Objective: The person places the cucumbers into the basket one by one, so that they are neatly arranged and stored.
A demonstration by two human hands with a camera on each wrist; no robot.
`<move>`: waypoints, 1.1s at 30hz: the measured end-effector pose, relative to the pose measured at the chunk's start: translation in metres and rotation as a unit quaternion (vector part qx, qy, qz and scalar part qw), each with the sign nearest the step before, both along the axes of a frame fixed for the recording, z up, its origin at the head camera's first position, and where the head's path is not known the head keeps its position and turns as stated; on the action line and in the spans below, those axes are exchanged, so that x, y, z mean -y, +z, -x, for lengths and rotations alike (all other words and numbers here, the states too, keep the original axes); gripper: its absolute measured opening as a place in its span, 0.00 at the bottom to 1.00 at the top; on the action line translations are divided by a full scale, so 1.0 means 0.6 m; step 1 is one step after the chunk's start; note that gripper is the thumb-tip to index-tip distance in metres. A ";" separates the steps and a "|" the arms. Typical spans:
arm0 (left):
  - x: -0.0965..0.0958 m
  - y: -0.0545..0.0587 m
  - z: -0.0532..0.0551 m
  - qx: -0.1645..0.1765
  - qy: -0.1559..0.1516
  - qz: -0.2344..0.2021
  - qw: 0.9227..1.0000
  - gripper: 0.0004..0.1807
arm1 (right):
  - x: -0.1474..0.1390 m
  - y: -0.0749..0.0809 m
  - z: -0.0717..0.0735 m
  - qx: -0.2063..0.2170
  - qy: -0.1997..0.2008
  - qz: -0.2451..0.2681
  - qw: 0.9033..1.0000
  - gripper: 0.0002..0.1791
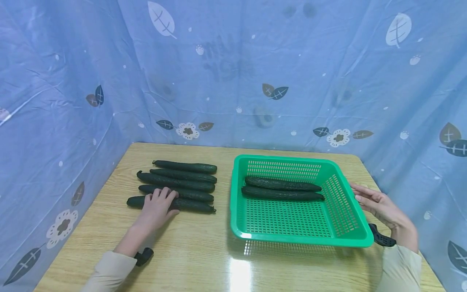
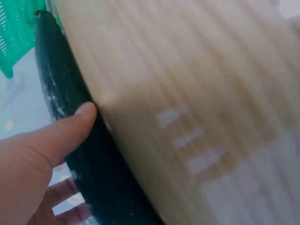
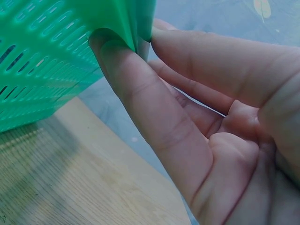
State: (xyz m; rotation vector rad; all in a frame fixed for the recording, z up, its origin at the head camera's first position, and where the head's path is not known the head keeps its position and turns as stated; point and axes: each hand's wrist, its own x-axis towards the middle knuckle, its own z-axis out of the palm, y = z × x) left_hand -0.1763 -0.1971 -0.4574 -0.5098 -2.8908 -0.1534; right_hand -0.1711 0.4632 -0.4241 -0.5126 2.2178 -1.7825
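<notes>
My left hand (image 1: 157,209) lies over the nearest cucumber (image 1: 195,206), a long dark green one, in the row at the table's left. In the left wrist view the thumb (image 2: 70,133) presses one side of this cucumber (image 2: 105,164), and fingers show along its other side. My right hand (image 1: 381,207) holds the right rim of a green plastic basket (image 1: 303,239). The right wrist view shows the thumb and fingers pinching the basket edge (image 3: 126,23). Two cucumbers, a back one (image 1: 281,183) and a front one (image 1: 282,194), lie side by side inside the basket.
Several more cucumbers lie roughly parallel behind the gripped one, the farthest cucumber (image 1: 186,166) near the table's back. The wooden table (image 1: 197,251) is bordered by a blue patterned curtain (image 1: 226,81) at the back and sides.
</notes>
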 end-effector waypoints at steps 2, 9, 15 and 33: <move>0.000 -0.002 0.002 -0.002 -0.001 0.004 1.000 0.24 | 0.000 0.000 0.000 -0.001 -0.001 0.000 1.000 0.26; 0.000 -0.010 0.002 -0.026 -0.010 0.036 0.999 0.26 | 0.002 -0.001 0.001 0.005 0.001 0.000 1.000 0.27; 0.002 -0.015 0.001 -0.053 -0.012 0.052 0.997 0.27 | 0.001 -0.002 0.000 0.000 -0.002 -0.005 1.000 0.26; 0.021 -0.017 -0.004 -0.008 -0.051 0.010 0.999 0.23 | 0.000 0.000 -0.002 0.000 0.006 0.004 1.000 0.26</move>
